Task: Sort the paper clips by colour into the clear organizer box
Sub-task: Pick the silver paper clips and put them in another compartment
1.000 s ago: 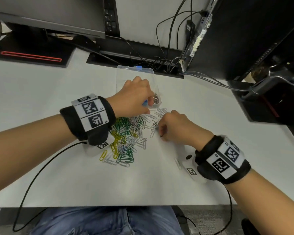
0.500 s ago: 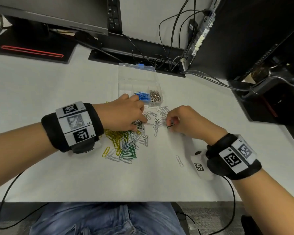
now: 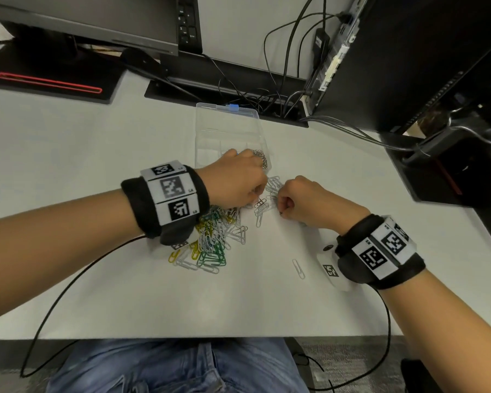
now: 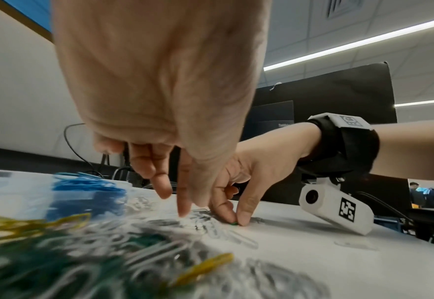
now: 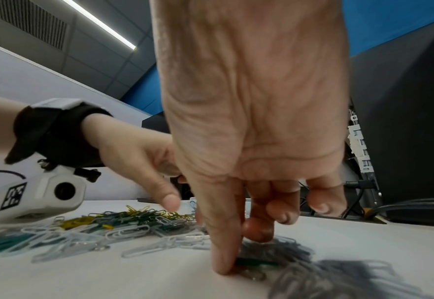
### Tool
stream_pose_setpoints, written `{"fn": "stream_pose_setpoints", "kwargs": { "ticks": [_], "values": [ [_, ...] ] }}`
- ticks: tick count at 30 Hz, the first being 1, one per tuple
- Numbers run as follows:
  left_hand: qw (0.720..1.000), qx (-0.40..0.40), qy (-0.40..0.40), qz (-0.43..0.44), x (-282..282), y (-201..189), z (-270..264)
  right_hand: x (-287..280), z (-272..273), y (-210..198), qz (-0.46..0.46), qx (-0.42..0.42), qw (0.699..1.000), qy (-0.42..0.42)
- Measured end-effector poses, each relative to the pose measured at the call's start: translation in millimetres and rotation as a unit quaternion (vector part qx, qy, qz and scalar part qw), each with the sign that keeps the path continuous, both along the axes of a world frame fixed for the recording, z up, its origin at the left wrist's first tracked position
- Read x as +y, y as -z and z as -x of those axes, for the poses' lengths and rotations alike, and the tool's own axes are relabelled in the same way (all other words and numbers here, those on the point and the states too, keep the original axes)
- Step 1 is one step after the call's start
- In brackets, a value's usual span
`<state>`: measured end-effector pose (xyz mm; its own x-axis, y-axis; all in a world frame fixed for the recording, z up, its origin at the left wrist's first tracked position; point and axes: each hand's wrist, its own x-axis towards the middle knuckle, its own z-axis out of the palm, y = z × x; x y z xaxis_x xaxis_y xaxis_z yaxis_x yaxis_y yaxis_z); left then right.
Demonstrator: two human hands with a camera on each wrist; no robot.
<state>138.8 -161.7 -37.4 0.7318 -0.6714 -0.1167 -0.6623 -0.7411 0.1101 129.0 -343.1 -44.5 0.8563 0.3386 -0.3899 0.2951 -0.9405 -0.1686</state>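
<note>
Behind, monitor base (image 3: 48,78), cables (image 3: 281,80), computer tower (image 3: 408,52)

White desk (image 3: 68,154) spans the scene; monitor (image 3: 82,21) at far left; black computer tower (image 3: 408,58) at far right; tangled cables (image 3: 267,92) between; ceiling light strips (image 4: 351,44) overhead; grey carpet (image 3: 352,364) below.

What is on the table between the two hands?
In the head view, a small scatter of white and dark wire paper clips lies on the white table between the left hand and right hand.
</note>
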Motion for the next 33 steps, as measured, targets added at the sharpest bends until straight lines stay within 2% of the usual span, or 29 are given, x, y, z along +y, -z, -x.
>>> {"fn": "stream_pose_setpoints", "kwargs": {
  "ticks": [5, 9, 14, 18, 25, 28, 33],
  "values": [
    [0.999, 0.021, -0.031, -0.001, -23.6, 2.0, -11.9, -8.0, 3.7, -6.9, -0.033, -0.009, 0.999, 0.018],
    [0.998, 0.049, -0.025, 0.003, -28.0, 5.1, -15.4, -12.7, 7.9, -8.0, -0.023, -0.01, 0.999, 0.029],
    [0.995, 0.096, -0.017, 0.004, -25.0, 3.5, -14.4, -8.6, 9.0, -7.3, -0.063, 0.011, 0.998, 0.004],
    [0.993, 0.115, 0.001, 0.0, -22.0, 3.2, -15.5, -7.3, 5.6, -6.1, -0.055, -0.009, 0.998, -0.002],
    [0.989, 0.136, 0.011, 0.059, -15.9, -1.0, -22.3, -4.9, 5.3, -1.6, -0.033, -0.028, 0.999, -0.023],
    [0.988, 0.134, -0.003, 0.076, -10.4, 0.7, -25.5, -7.3, 6.1, -3.2, -0.032, -0.051, 0.998, -0.01],
    [0.976, 0.17, -0.046, 0.126, -4.6, 0.3, -30.7, -3.3, 5.4, -1.7, -0.039, -0.034, 0.999, -0.014]
  ]
}}
